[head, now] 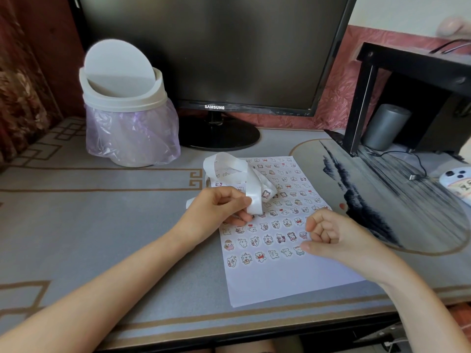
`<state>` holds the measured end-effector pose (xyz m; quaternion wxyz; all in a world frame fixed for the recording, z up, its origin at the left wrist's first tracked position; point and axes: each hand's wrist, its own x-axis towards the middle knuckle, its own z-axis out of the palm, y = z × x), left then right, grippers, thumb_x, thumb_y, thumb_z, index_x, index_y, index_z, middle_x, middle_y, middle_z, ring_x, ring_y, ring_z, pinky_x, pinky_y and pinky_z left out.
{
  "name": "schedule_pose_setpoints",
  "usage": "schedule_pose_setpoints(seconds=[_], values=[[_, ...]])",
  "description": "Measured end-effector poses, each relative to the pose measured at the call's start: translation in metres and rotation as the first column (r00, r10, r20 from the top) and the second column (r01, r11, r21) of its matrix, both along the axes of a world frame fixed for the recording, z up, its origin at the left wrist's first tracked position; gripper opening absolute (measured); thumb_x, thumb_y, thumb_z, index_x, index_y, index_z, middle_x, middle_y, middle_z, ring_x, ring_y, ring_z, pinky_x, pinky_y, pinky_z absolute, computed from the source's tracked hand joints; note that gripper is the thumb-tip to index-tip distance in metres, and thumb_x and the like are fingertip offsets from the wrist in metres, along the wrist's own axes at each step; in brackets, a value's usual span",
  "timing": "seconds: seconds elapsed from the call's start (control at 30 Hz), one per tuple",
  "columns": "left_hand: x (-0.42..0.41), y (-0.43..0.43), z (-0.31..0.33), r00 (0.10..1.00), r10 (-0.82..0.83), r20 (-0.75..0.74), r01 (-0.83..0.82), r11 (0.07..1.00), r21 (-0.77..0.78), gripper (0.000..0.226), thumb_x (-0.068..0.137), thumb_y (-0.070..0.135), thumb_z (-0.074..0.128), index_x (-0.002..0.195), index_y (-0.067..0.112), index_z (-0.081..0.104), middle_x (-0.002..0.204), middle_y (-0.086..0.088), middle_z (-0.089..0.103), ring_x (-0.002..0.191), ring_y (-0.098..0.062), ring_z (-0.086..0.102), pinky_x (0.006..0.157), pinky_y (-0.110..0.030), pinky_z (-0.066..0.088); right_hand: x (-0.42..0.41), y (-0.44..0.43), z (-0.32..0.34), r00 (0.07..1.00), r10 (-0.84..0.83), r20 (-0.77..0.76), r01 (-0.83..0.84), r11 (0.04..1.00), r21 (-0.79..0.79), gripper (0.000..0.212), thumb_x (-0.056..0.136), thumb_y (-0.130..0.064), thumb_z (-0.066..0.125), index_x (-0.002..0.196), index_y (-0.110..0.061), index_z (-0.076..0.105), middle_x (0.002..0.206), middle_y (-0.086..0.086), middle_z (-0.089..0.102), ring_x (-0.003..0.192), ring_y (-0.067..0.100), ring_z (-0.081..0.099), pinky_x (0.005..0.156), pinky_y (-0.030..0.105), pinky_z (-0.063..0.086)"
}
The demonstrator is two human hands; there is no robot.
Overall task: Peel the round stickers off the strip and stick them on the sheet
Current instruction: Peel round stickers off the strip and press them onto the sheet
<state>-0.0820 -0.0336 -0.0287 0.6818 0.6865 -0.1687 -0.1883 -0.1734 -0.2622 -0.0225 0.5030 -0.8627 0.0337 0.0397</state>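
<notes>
"SAMSUNG" on the monitor (214, 107) lower bezel

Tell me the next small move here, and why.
Probably reach the right hand up to the strip and peel off the sticker showing just beyond the left hand. The left hand pinches the strip above the sheet, the right hand's curled fingers seem to hold nothing, and the bottom row of stickers looks unfinished.
</notes>
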Motion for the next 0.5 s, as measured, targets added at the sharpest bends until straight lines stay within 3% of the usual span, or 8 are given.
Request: schedule_pose_setpoints(seconds=[0.13,0.33,0.5], values=[[0.0,0.0,0.0,1.0,0.004,-0.002,-0.004,1.0,-0.001,0.02,0.09,0.01,0.058,0.092,-0.009,0.063,0.073,-0.013,0.071,0.063,-0.014,0.067,0.063,-0.018,0.055,0.0,0.0,0.0,1.0,-0.002,-0.014,0.002,1.0,0.002,0.032,0.067,-0.004,0.081,0.085,-0.012,0.056,0.067,-0.002,0.051,0.062,0.012,0.043,0.057,0.018,0.038],[-0.002,0.0,0.002,0.999,0.028,0.044,-0.029,0.999,0.036,0.018,0.091,0.012,0.058,0.088,-0.005,0.063,0.069,-0.009,0.068,0.058,-0.011,0.064,0.053,-0.017,0.051,0.001,0.002,0.001,1.0,0.01,-0.01,-0.01,1.0,-0.01,0.02,0.076,-0.003,0.074,0.086,-0.011,0.058,0.069,0.0,0.054,0.058,0.007,0.044,0.054,0.013,0.038],[-0.001,0.001,0.003,0.996,0.061,0.071,-0.062,0.998,0.009,0.018,0.091,0.01,0.057,0.089,-0.007,0.062,0.068,-0.008,0.067,0.059,-0.009,0.064,0.048,-0.019,0.048,0.008,0.018,0.008,0.98,-0.076,0.186,0.075,0.997,0.012,0.01,0.079,-0.014,0.073,0.079,-0.021,0.065,0.071,-0.001,0.066,0.065,0.014,0.055,0.062,0.024,0.045]])
